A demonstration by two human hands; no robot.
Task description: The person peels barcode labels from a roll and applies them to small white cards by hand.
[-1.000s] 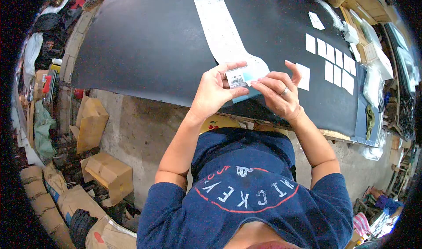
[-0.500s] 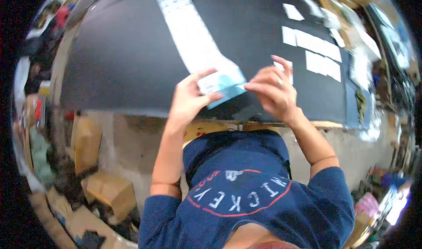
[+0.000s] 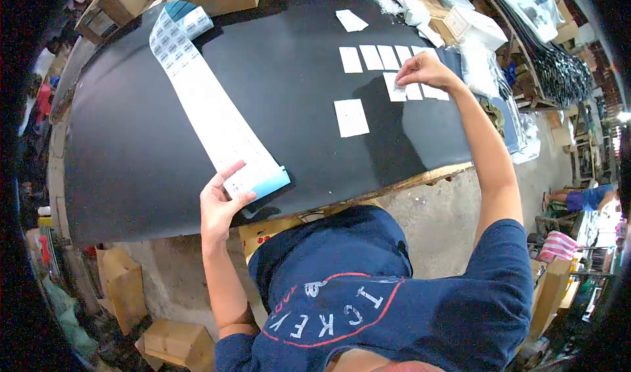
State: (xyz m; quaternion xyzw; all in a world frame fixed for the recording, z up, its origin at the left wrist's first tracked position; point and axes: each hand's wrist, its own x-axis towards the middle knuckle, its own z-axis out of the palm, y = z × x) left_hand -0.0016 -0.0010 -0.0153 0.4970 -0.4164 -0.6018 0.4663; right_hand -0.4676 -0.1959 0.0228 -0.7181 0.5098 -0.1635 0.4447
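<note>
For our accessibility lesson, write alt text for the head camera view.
A person's right hand presses a white label onto a black table beside rows of others, while the left hand holds the end of a long label strip.

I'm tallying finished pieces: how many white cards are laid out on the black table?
9 white cards: one alone at the far edge, four in a row, three by the right hand, one alone nearer. The hand may hide more.
</note>
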